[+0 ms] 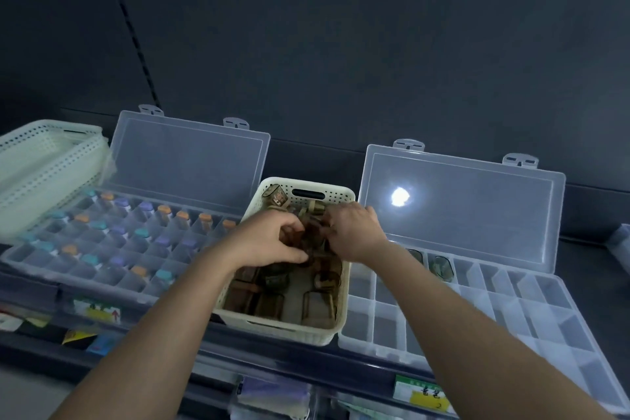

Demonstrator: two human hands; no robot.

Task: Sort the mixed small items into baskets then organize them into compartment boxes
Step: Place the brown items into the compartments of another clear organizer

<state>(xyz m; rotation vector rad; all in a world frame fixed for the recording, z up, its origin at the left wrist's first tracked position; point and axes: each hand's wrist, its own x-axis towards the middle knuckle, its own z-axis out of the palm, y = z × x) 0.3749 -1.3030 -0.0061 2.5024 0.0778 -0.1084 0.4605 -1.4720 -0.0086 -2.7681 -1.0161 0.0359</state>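
Directly beneath hands [269, 240]: basket [300, 329] items [272, 280].

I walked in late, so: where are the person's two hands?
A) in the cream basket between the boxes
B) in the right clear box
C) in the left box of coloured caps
A: left hand and right hand both reach among brown items in the cream basket.

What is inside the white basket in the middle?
Inside the basket lie many small brown items. Both hands reach in: the left hand and right hand cover the pieces under them, so those cannot be seen.
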